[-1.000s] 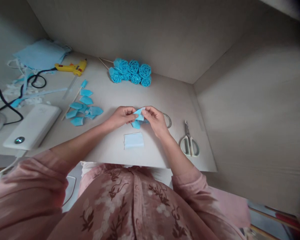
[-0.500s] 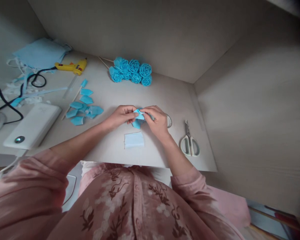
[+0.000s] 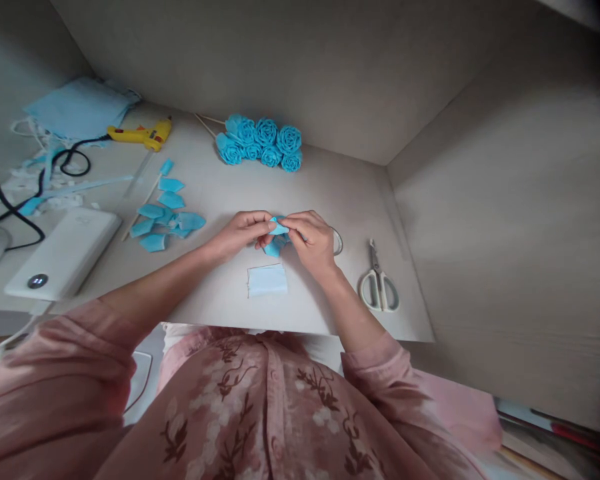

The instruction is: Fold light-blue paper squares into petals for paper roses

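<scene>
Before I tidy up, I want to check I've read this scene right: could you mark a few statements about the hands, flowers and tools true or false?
1. The left hand and right hand pinch a blue piece. True.
2. The flowers lie to the right of the glue gun. True.
3. The power bank lies left of the scissors. True.
4. The right hand holds the scissors. False: the scissors lie apart, on the table.
5. The flowers are red. False: they are blue.
6. The glue gun is black. False: it is mostly yellow.
</scene>
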`<state>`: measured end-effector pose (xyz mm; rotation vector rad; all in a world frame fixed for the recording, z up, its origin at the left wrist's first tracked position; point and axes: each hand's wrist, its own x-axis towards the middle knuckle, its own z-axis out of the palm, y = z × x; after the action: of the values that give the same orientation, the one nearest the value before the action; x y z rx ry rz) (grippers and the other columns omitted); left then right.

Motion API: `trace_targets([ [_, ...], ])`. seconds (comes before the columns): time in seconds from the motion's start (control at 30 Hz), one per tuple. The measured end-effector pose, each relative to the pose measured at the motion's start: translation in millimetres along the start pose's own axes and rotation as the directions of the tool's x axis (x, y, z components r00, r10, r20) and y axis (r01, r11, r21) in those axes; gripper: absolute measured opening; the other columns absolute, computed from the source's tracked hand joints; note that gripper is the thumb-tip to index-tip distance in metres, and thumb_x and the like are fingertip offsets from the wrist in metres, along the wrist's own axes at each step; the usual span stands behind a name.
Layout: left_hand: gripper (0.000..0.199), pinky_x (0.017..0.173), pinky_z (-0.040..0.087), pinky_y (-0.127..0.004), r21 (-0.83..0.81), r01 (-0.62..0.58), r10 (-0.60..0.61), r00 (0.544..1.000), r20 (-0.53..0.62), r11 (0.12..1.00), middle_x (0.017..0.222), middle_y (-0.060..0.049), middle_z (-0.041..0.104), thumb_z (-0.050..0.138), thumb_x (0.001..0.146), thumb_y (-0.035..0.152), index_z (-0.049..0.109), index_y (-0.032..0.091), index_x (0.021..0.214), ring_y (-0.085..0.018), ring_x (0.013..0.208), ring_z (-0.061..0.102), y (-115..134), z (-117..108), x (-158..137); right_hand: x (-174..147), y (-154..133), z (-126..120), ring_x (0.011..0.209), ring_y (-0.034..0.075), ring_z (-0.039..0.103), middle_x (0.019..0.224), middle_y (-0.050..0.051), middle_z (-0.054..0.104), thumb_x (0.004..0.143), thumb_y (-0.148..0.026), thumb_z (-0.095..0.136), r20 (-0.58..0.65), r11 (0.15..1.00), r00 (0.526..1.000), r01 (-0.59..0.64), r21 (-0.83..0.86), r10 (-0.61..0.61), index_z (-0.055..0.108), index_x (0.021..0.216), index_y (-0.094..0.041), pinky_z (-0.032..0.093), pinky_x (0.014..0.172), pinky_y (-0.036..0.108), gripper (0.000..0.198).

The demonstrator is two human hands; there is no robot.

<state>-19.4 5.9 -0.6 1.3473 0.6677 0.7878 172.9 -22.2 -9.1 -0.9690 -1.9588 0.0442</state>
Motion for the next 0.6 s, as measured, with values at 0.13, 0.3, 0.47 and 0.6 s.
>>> trace_targets([
  [0.13, 0.026, 0.05, 0.037, -0.019, 0.028, 0.012, -0.012, 1.0, -0.006, 1.0, 0.059, 0.002, 0.058, 0.068, 0.08, 0.039, 0.059, 0.015, 0.073, -0.007, 0.052, 0.05, -2.2, -1.5, 1.0, 0.5, -0.7, 0.7, 0.086, 0.017, 0.068, 0.093, 0.003, 0.076, 0.095, -0.015, 0.051, 0.013, 1.0, 1.0, -0.02, -0.016, 0.02, 0.075, 0.098, -0.025, 0.053, 0.078, 0.033, 0.025],
  [0.3, 0.026, 0.049, 0.036, -0.018, 0.051, 0.024, -0.022, 0.999, -0.037, 0.998, 0.056, 0.003, 0.055, 0.069, 0.078, 0.038, 0.057, 0.016, 0.071, -0.006, 0.05, 0.048, -3.1, -1.8, 2.0, 2.3, -4.1, 1.5, 0.086, 0.017, 0.068, 0.091, 0.003, 0.076, 0.097, -0.023, 0.053, 0.043, 0.995, 0.994, -0.104, -0.011, 0.104, 0.075, 0.098, -0.026, 0.053, 0.081, 0.034, 0.022],
  [0.47, 0.026, 0.048, 0.036, -0.018, 0.066, 0.033, -0.028, 0.997, -0.07, 0.997, 0.055, 0.004, 0.054, 0.068, 0.077, 0.037, 0.056, 0.016, 0.069, -0.006, 0.049, 0.048, -1.6, -0.7, 1.7, 2.3, -3.9, 1.4, 0.088, 0.018, 0.068, 0.095, 0.003, 0.076, 0.097, -0.024, 0.053, 0.056, 0.994, 0.992, -0.111, 0.018, 0.11, 0.075, 0.102, -0.027, 0.052, 0.082, 0.036, 0.023],
  [0.6, 0.026, 0.048, 0.036, -0.018, 0.067, 0.043, -0.039, 0.997, -0.062, 0.997, 0.055, 0.003, 0.054, 0.068, 0.077, 0.038, 0.056, 0.016, 0.069, -0.007, 0.049, 0.048, -1.1, -0.5, 1.7, -0.1, -0.3, 1.7, 0.09, 0.018, 0.067, 0.097, 0.004, 0.076, 0.097, -0.023, 0.05, 0.079, 0.994, 0.991, -0.107, -0.003, 0.107, 0.076, 0.103, -0.028, 0.053, 0.082, 0.037, 0.027],
])
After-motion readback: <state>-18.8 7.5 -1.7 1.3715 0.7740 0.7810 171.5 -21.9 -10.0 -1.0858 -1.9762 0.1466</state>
